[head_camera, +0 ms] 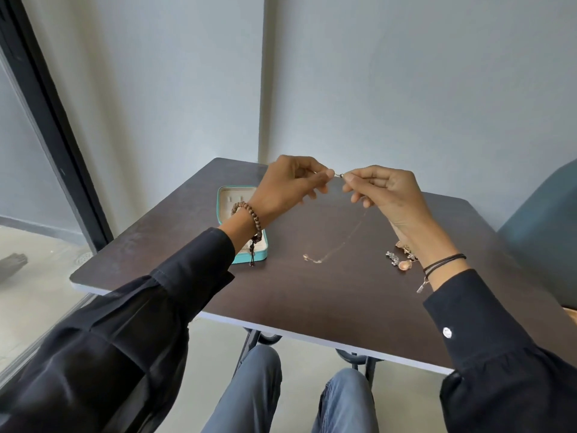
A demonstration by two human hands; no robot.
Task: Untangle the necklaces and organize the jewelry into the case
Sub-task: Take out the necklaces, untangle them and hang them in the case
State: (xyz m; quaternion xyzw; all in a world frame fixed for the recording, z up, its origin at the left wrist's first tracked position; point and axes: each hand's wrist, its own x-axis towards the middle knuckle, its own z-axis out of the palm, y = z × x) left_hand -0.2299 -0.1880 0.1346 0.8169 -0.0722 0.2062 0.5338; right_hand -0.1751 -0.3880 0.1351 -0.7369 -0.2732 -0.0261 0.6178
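Both hands are raised above the dark table (312,292). My left hand (290,182) and my right hand (384,192) each pinch one end of a thin gold necklace (346,242) at its clasp, fingertips almost touching. The chain hangs down from my right hand and its pendant end lies on the table near the middle. An open teal jewelry case (224,198) with a cream lining lies at the left, partly hidden behind my left wrist. A small pile of earrings and other jewelry (402,260) rests on the table under my right wrist.
The table stands in a corner of grey walls. A teal chair back (543,232) is at the right. A glass panel with a black frame (53,120) runs along the left. My knees show below the table's near edge.
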